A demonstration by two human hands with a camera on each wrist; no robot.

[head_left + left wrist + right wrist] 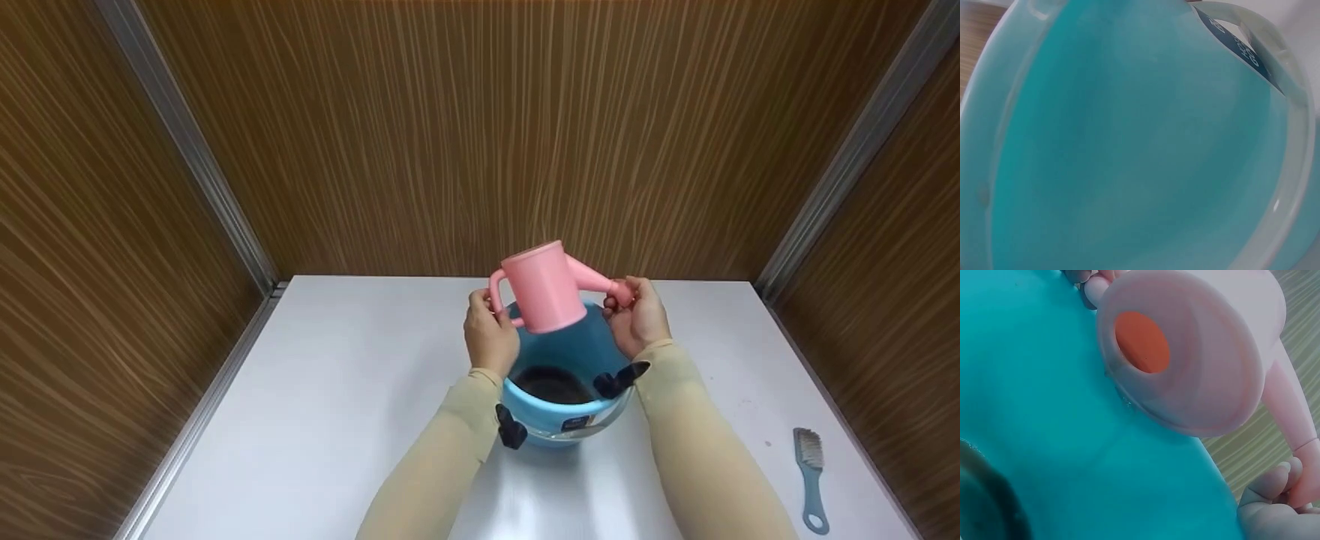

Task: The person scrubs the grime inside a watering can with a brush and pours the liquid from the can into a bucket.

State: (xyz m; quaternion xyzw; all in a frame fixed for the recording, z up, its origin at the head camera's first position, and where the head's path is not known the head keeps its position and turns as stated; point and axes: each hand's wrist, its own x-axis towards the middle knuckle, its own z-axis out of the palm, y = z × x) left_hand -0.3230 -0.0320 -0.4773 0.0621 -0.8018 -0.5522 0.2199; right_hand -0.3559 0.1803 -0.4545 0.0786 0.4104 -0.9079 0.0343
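A pink watering can (546, 292) is held up over a blue bucket (544, 411), slightly tilted with its spout toward the right. My left hand (491, 336) grips the can's handle. At the other end, my right hand (640, 319) pinches the head of the spout between thumb and fingers. In the right wrist view, the can's underside (1216, 377) shows a round orange patch (1143, 342). The bucket's inside bottom has a dark round area (553, 384). Only the bucket's outer wall (1140, 146) fills the left wrist view, with the left hand out of frame.
A blue-handled brush (812, 480) lies on the white table (337, 390) near the right edge. Around the bucket's front hang a pale carrying handle (1292, 169) and a dark label (577, 424). Wood-patterned panels (450, 135) enclose the table at the back and both sides.
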